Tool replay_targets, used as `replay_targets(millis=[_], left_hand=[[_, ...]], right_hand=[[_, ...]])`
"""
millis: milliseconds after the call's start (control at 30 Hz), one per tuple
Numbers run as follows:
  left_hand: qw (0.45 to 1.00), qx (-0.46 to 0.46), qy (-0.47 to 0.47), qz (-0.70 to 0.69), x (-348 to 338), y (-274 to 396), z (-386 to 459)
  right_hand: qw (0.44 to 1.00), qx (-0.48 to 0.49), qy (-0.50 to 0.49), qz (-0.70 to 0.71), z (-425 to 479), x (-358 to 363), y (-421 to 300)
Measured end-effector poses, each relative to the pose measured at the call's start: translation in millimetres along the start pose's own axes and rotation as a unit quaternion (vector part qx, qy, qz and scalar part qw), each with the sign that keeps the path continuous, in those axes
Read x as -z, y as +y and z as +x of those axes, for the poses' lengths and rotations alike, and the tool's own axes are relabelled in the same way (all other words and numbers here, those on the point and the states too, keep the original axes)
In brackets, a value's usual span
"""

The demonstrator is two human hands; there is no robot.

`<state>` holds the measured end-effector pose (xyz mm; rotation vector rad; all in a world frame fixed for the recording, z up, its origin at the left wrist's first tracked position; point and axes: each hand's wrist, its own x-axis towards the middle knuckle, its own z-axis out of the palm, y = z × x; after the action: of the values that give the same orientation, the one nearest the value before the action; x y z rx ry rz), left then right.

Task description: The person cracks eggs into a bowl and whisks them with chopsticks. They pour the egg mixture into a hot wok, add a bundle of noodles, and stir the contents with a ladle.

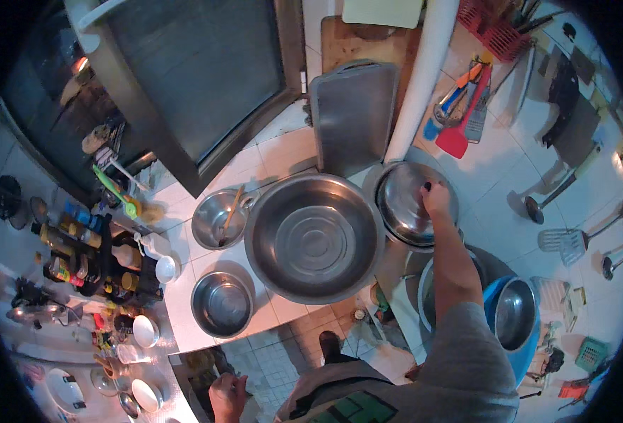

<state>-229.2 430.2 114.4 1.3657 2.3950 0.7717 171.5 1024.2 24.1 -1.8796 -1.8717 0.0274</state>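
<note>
My right hand [436, 199] reaches out to the right and grips the dark knob of a domed metal pot lid [404, 203]. Under the lid shows the rim of a metal pot. Left of it a large, wide metal basin [315, 240] stands on the white tiled counter, with nothing in it. My left hand [228, 394] hangs low near my body, below the counter's front edge, its fingers curled; whether it holds anything cannot be seen. Beyond it, left of the basin, are a small metal pot with a wooden-handled brush [232, 211] and a metal bowl [222, 304].
A metal tray [355, 119] leans upright behind the basin, beside a white pipe [422, 79]. An open window frame [205, 174] juts over the counter. Bottles in a dark rack [105, 248] stand left. Below my right arm are another pot and a blue basin [528, 338].
</note>
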Motion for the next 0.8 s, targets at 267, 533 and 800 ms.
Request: replay_targets(millis=[267,533,800], left_hand=[[0.995,0.076,0.049,0.043,-3.7,-17.6,-74.0],[0.986,0.096,0.133,0.019,7.6,-21.2,-193.7],[0.928,0.255,0.269,0.043,21.3,-17.2,-423.7]], right_hand=[[0.994,0.067,0.05,0.069,-3.4,54.7,-30.3],[0.938,0.224,-0.037,0.263,-66.5,70.9,-130.1],[0.791,0.424,-0.239,0.37,-316.5,155.4,-373.5]])
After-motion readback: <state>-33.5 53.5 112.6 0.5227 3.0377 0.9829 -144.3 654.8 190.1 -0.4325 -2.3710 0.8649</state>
